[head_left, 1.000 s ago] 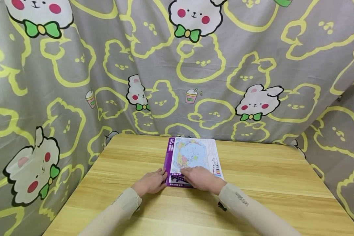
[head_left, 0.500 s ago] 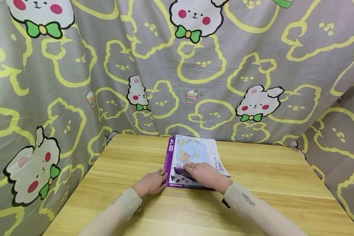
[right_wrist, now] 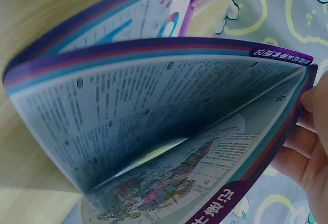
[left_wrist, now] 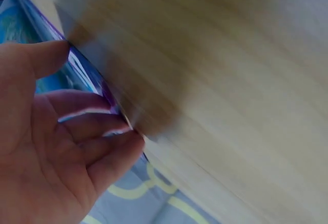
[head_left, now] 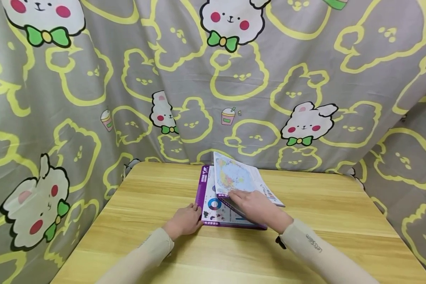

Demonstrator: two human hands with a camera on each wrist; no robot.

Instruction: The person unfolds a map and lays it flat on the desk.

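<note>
A folded map (head_left: 236, 173) with purple borders is partly lifted at the table's far middle, its upper panel showing a blue world map. My right hand (head_left: 255, 207) holds that panel by its near left edge, tilted up off the lower panel (head_left: 213, 215), which has a ring chart and small pictures. In the right wrist view the panels (right_wrist: 138, 96) spread apart in a V, with small text and a coloured map inside; my fingers grip the border at the right. My left hand (head_left: 185, 219) rests at the lower panel's left edge, fingertips along it in the left wrist view.
The wooden table (head_left: 156, 185) extends around the map on all sides. A grey curtain (head_left: 195, 79) printed with rabbits and yellow outlines hangs behind the table's far edge and along both sides.
My right hand has moved right and raised the world map panel, which tilts more steeply. More of the lower panel shows, including its ring chart. The left hand stays in place.
</note>
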